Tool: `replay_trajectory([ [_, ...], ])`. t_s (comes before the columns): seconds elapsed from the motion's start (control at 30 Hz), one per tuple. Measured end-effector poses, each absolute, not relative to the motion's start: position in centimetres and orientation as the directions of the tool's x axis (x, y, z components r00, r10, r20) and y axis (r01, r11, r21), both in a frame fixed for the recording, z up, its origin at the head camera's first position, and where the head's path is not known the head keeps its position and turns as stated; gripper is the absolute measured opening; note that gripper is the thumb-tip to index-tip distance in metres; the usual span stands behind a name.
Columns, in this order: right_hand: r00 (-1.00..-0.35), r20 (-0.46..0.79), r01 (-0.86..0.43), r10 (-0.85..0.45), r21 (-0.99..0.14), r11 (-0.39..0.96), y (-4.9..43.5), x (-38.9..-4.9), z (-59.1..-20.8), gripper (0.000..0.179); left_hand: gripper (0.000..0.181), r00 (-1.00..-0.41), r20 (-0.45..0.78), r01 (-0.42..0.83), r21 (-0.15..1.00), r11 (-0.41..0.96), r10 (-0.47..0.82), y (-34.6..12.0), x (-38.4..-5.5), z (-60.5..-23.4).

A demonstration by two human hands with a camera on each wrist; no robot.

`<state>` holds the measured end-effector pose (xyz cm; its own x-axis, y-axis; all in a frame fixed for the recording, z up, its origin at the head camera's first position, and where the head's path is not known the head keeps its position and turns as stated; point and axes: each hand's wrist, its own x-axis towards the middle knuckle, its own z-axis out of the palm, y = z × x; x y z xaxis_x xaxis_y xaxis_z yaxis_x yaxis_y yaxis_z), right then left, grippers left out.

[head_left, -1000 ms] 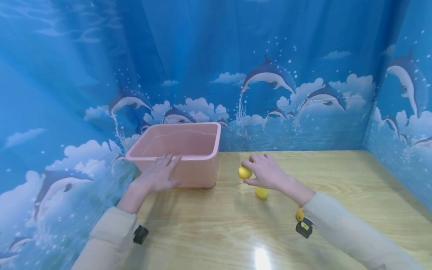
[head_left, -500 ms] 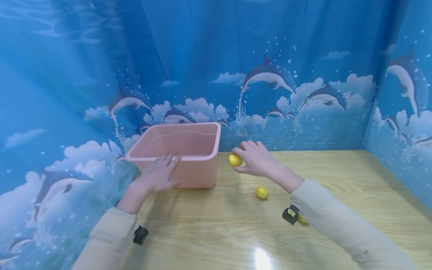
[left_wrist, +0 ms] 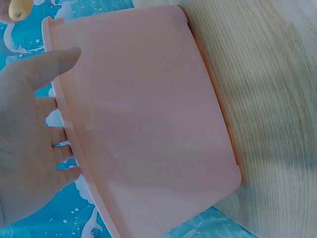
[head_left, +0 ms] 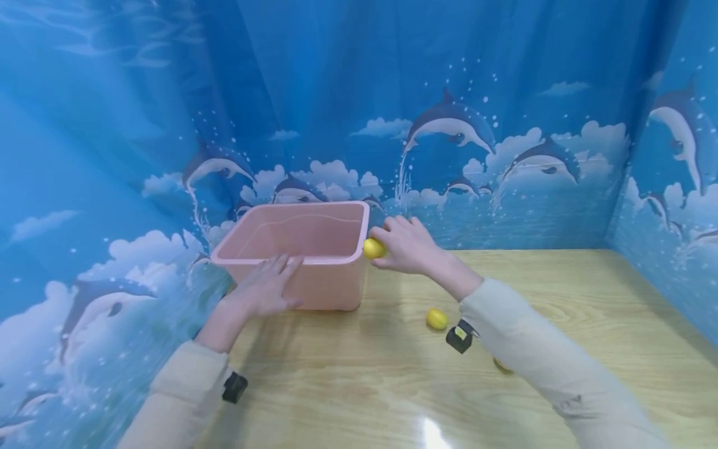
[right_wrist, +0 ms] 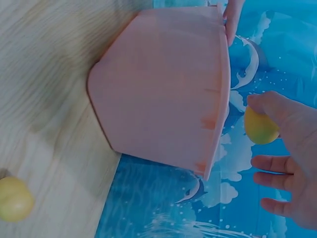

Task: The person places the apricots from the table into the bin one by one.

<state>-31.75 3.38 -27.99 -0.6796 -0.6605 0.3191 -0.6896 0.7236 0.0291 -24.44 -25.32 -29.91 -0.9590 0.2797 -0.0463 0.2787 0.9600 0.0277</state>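
Note:
In the head view my right hand [head_left: 408, 247] pinches a small oval yellow fruit [head_left: 374, 249], lemon-like, level with the right rim of a pink plastic bin [head_left: 331, 287]. The right wrist view shows that fruit [right_wrist: 260, 126] between thumb and index finger, the other fingers extended, just off the bin's rim. My left hand [head_left: 263, 292] rests on the bin's front rim, fingers spread over it. Its thumb points along the outer wall in the left wrist view. A second yellow fruit [head_left: 437, 318] lies on the table below my right forearm.
A yellow-orange thing [head_left: 503, 366] on the wooden table [head_left: 348, 386] is mostly covered by the right sleeve. Blue dolphin-print curtains [head_left: 505, 75] enclose the table at the back and sides. A small black camera [head_left: 459, 337] hangs at my right wrist.
My right hand has carried the yellow fruit up and left, from above the table to the bin's right rim. The second fruit and my left hand have stayed put.

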Motion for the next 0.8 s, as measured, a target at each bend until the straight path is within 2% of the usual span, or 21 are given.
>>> replay_trajectory([
  [0.23, -0.704, 0.289, -0.676, -0.649, 0.008, 0.737, 2.1, -32.2, -27.1, 0.048, 0.084, -0.956, -0.039, 0.291, 0.015, 0.957, 0.291, -25.2, -24.5, -29.9],
  [0.47, -0.737, 0.242, -0.662, -0.631, -0.064, 0.747, 0.4, -33.0, -26.8, 0.047, 0.083, -0.959, -0.054, 0.279, 0.016, 0.960, 0.279, -25.2, -24.6, -30.3],
  [0.8, -0.788, 0.218, -0.609, -0.576, -0.130, 0.783, -2.4, -34.2, -27.3, 0.050, 0.084, -0.961, -0.044, 0.272, 0.010, 0.962, 0.273, -25.3, -24.6, -30.5],
])
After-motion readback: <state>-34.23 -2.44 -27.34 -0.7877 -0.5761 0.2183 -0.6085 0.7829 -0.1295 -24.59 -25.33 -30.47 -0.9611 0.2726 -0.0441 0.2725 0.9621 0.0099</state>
